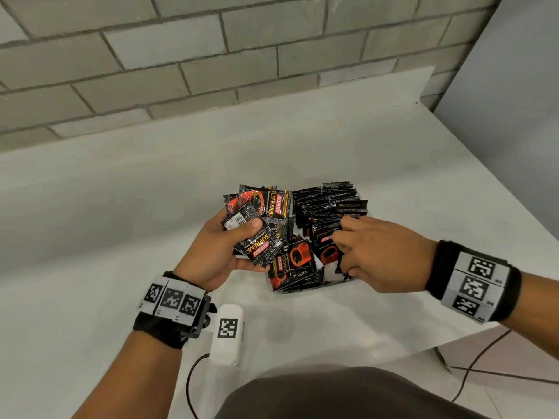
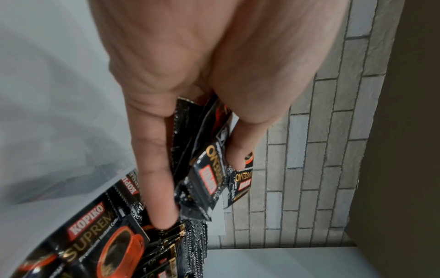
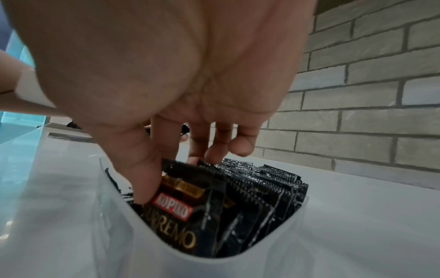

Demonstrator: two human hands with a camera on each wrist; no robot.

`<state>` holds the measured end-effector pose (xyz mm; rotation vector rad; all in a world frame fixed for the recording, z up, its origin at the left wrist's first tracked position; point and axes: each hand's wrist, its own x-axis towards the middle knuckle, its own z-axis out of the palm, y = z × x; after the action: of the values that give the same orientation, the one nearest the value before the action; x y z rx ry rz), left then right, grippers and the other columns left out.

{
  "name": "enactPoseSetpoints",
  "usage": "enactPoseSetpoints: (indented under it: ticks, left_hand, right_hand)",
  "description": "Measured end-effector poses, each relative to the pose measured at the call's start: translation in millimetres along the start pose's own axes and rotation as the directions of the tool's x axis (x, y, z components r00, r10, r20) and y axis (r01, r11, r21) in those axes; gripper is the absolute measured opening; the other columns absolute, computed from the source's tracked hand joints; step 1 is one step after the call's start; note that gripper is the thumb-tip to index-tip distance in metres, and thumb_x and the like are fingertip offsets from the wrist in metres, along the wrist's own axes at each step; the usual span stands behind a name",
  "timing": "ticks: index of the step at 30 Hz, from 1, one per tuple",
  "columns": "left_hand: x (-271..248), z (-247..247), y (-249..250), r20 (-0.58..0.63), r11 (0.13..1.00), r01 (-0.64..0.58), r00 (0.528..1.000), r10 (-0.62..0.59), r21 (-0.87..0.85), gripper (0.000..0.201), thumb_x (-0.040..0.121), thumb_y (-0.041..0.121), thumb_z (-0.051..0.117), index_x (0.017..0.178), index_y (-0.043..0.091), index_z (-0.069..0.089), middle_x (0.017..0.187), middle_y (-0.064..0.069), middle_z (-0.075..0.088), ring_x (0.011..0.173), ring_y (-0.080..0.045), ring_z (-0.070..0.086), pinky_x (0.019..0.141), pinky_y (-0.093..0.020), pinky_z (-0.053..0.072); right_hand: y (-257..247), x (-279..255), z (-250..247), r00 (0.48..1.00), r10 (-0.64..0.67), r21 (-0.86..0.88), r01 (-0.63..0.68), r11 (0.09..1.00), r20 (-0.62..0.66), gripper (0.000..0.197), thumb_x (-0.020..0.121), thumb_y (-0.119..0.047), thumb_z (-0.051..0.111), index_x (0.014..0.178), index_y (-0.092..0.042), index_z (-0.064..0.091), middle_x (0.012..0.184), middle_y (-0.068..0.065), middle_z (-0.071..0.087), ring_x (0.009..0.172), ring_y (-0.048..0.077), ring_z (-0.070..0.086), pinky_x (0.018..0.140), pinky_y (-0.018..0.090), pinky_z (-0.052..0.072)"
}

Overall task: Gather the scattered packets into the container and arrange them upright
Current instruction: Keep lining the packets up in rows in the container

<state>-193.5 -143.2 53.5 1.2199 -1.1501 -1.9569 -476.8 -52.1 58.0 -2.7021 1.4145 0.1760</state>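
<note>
My left hand (image 1: 242, 234) grips a fanned bundle of black Kopiko packets (image 1: 263, 207) just left of the white container (image 1: 302, 290). In the left wrist view the left hand (image 2: 202, 178) has its thumb and fingers curled round that bundle (image 2: 209, 180). A row of upright packets (image 1: 329, 204) fills the container's far right part. Other packets (image 1: 299, 261) lie flat at its near left. My right hand (image 1: 341, 240) reaches into the container. In the right wrist view the right hand (image 3: 181, 169) pinches the front upright packet (image 3: 190, 206), thumb on its face and fingers behind its top edge, inside the container (image 3: 214, 267).
The container stands on a white table (image 1: 121, 222) against a grey brick wall (image 1: 181, 71). The table's right edge (image 1: 453, 340) runs close to my right wrist. A white marker block (image 1: 227, 337) and a cable (image 1: 190, 385) hang from my left wrist.
</note>
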Motion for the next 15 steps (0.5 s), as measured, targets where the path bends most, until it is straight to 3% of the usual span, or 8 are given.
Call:
enactPoseSetpoints:
  ticks: [5,7,9,15]
  left_hand:
    - [-1.7,-1.4,0.8,-0.008,1.0,-0.003,1.0,0.003,-0.006,0.037,0.096,0.013,0.065,0.132,0.015,0.06,0.123,-0.011,0.073,0.096,-0.031,0.076,0.065,-0.051,0.061]
    - [-1.7,-1.6,1.1,-0.009,1.0,-0.001,1.0,0.001,-0.006,0.037,0.096,0.013,0.065,0.133,0.015,0.06,0.124,-0.011,0.072,0.097,-0.032,0.075,0.065,-0.051,0.061]
    - [-1.5,-1.3,1.0,-0.009,1.0,0.003,1.0,-0.003,-0.008,0.038,0.096,0.013,0.065,0.133,0.015,0.059,0.125,-0.011,0.072,0.097,-0.031,0.075,0.065,-0.05,0.061]
    - [-1.7,1.6,0.6,-0.007,1.0,0.006,1.0,-0.006,-0.008,0.039,0.096,0.013,0.066,0.134,0.015,0.059,0.126,-0.012,0.072,0.099,-0.033,0.075,0.065,-0.051,0.061]
  right_hand:
    - [3.0,-1.3,-1.6,0.999,0.022,0.05,-0.024,0.998,0.038,0.017,0.085,-0.033,0.06,0.098,-0.038,0.068,0.109,-0.015,0.05,0.099,0.012,0.041,0.082,0.029,0.046]
    - [2.2,-2.6,1.5,0.999,0.009,0.006,-0.01,1.0,0.046,0.022,0.09,-0.035,0.051,0.102,-0.038,0.068,0.109,-0.018,0.054,0.099,0.013,0.043,0.081,0.032,0.046]
    - [1.5,-4.2,4.3,0.998,0.006,-0.069,-0.002,0.998,0.055,0.029,0.093,-0.032,0.04,0.09,-0.034,0.069,0.099,-0.018,0.056,0.097,0.015,0.044,0.079,0.034,0.044]
    - [-5.4,-2.0,1.9,0.997,-0.006,-0.183,0.019,0.983,0.073,0.026,0.084,-0.023,0.047,0.068,-0.027,0.066,0.084,-0.011,0.053,0.09,0.02,0.042,0.074,0.036,0.034]
